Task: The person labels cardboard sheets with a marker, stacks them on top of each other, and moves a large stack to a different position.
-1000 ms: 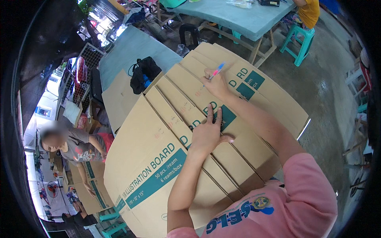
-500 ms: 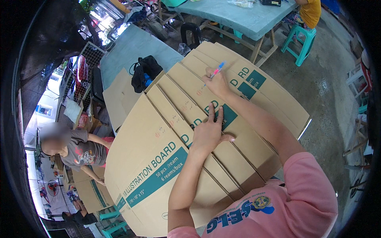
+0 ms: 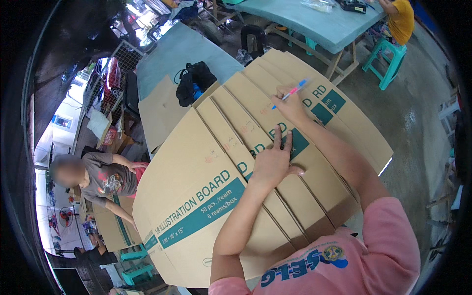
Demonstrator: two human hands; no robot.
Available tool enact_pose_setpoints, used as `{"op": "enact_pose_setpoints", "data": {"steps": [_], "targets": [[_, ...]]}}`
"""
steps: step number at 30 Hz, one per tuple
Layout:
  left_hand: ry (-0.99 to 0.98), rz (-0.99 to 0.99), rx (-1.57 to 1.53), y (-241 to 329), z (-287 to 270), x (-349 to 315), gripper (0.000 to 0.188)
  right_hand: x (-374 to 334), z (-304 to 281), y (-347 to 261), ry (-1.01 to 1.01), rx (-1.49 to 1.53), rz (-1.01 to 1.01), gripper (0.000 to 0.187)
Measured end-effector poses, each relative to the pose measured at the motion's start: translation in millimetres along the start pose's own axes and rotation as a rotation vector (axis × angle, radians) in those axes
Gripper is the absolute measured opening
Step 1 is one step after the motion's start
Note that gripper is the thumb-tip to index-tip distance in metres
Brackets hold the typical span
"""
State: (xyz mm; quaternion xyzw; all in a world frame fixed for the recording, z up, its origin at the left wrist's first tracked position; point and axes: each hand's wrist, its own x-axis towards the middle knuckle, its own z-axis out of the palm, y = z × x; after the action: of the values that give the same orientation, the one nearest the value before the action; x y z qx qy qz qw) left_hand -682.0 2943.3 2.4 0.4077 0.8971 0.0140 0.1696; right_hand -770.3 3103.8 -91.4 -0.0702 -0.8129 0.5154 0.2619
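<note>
Several flattened cardboard boxes lie overlapped like steps in front of me, brown with green printed bands. In my right hand is a slim pen with blue ends and a pink middle. Its blue tip points down at the cardboard near small reddish handwritten marks, and I cannot tell whether it touches. Nearer to me, my left hand rests on the overlapped sheets with fingers spread and nothing held. Similar reddish marks show on the sheets to the left.
A person in a dark shirt stands at the left with a hand at the boxes' edge. Beyond are a blue-grey table with a black bag, another table, and a person in yellow on a green stool.
The whole scene has shifted slightly right in view. The pen's tip appears lifted clear of my fingers and is more visible. My left hand stays on the cardboard.
</note>
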Motion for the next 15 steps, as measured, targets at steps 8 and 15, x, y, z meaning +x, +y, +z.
{"op": "enact_pose_setpoints", "data": {"steps": [8,15], "targets": [[0.04,0.025,0.029,3,-1,-1,0.111,-3,0,-7,0.018,-0.008,-0.025,0.023],[0.048,0.03,0.04,5,-2,-1,0.109,-2,-1,-15,0.036,0.044,-0.063,0.024]]}}
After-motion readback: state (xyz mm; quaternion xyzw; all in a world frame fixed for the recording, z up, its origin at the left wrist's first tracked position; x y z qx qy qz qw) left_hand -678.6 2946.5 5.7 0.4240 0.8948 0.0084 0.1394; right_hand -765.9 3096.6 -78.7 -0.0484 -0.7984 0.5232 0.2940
